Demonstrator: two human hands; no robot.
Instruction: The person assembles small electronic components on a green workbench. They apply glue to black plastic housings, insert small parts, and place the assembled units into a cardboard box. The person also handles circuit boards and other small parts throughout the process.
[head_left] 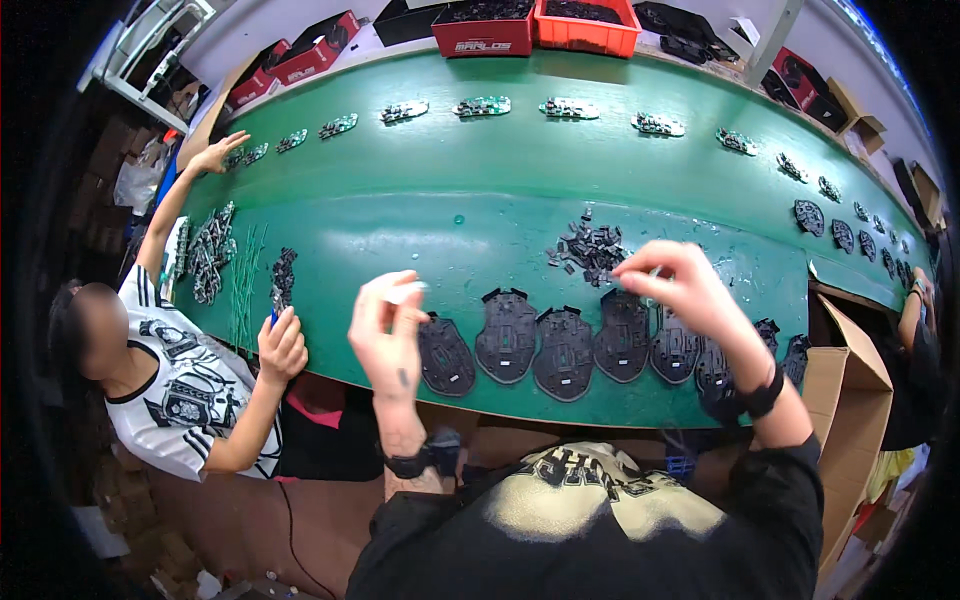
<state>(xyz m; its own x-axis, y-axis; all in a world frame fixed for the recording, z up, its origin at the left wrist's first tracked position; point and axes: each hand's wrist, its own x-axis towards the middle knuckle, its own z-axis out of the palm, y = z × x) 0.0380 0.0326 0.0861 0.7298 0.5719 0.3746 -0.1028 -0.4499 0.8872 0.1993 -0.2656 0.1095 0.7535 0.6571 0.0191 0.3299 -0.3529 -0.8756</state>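
My left hand [385, 325] is raised at the near edge, beside the leftmost black mouse-shaped base shell [446, 356]. Its fingers are curled together; something small and white [404, 292] shows at the fingertips, held or wrapped on a finger, I cannot tell which. My right hand [683, 285] is pinched above the near side of a pile of small black plastic parts [590, 246]; what lies between its fingertips is too small to make out. Under and between my hands, several base shells stand in a row, among them a black base shell [563, 352] and another base shell [505, 335].
Green circuit boards [482, 106] line the far green strip [420, 160]. At left, a co-worker's hand [282, 345] holds a blue-handled tool beside more black parts [284, 270]; the other reaches the boards. A cardboard box [845, 390] stands right; a red bin [590, 35] sits behind.
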